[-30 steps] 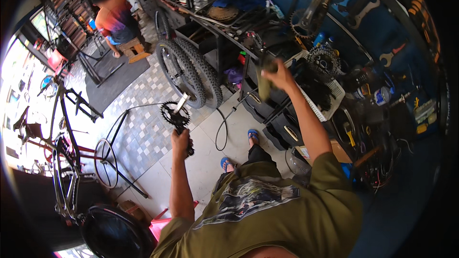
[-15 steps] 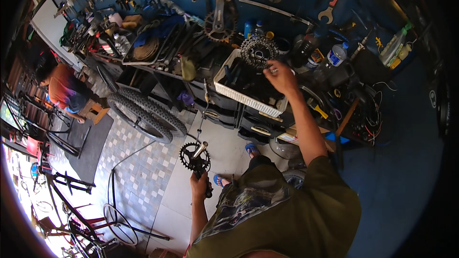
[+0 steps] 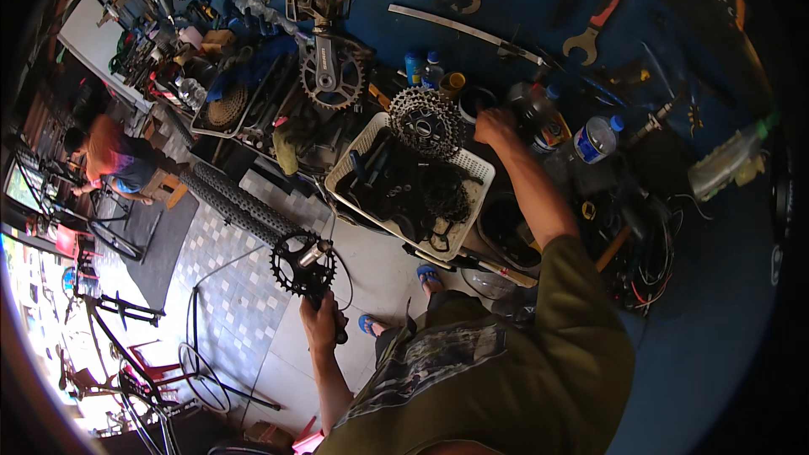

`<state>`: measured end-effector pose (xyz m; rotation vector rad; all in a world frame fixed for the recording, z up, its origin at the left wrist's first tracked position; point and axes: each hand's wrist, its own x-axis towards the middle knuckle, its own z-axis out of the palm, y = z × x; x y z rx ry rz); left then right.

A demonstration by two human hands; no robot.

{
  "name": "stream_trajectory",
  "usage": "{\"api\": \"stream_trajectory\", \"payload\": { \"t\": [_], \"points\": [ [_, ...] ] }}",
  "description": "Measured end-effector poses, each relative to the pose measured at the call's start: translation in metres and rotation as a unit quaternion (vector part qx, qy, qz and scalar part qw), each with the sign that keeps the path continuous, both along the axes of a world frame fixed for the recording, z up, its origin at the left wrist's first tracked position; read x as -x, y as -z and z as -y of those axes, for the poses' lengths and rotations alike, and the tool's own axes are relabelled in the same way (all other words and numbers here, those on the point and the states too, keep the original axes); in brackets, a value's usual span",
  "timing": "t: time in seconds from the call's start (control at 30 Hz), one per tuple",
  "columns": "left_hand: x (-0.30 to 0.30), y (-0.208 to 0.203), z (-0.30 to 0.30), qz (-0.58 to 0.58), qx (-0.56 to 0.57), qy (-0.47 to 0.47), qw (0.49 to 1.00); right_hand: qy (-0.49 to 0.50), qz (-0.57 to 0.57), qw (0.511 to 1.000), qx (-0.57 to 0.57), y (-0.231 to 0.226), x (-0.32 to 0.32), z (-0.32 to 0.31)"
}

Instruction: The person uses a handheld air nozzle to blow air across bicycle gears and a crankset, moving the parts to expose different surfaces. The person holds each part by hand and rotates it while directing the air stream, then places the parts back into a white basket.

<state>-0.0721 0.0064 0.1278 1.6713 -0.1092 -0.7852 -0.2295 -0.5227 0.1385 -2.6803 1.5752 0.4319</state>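
Note:
My left hand [image 3: 321, 323] is closed around a black bicycle crank arm [image 3: 340, 328], out over the floor. The crank's black toothed chainring [image 3: 285, 278] and silver spindle [image 3: 314, 254] point up and away from me. At the bench, my right hand [image 3: 495, 126] is at the rim of a dark round container [image 3: 477, 99], fingers curled. Its fingertips are partly hidden, and I cannot make out what they hold. Just left of that hand, a silver-and-black cassette [image 3: 426, 123] rests on the far edge of a white plastic basket [image 3: 479, 170], which contains dark parts and tools.
Bottles [image 3: 597, 140] stand to the right of my right hand. A crankset [image 3: 327, 76] stands behind the basket. Two bicycle tyres [image 3: 232, 200] are left of the bench, near the chainring. Wrenches [image 3: 594, 27] hang on the blue wall. Another person [image 3: 118, 156] sits far left.
My right hand has moved from over the basket's far right corner to the dark container beyond it. My left hand has shifted left with the crank still held. The view has moved closer to the bench.

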Motion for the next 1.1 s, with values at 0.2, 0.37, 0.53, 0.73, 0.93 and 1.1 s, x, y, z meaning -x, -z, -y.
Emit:
{"api": "stream_trajectory", "payload": {
  "t": [0.2,0.37,0.53,0.73,0.93,1.1],
  "points": [
    [0.026,-0.019,0.038,-0.02,0.047,-0.006,0.999,-0.051,-0.126,0.991,-0.021,-0.009,-0.021,0.034],
    [0.027,-0.005,0.053,0.046,-0.007,0.042,0.998,-0.043,-0.156,0.987,-0.024,0.033,-0.006,0.076],
    [0.026,-0.019,0.051,0.16,-0.089,0.057,0.981,-0.05,-0.116,0.992,-0.013,0.022,-0.006,0.066],
    [0.007,-0.019,0.031,0.363,-0.124,0.071,0.921,-0.08,0.101,0.992,-0.01,-0.021,-0.006,0.022],
    [-0.027,-0.055,0.009,0.41,-0.151,0.095,0.894,-0.369,0.314,0.817,-0.312,-0.164,-0.027,-0.175],
    [-0.055,-0.084,-0.007,0.466,-0.175,0.119,0.859,-0.541,0.293,0.757,-0.221,-0.179,-0.054,-0.254]
  ]
}}
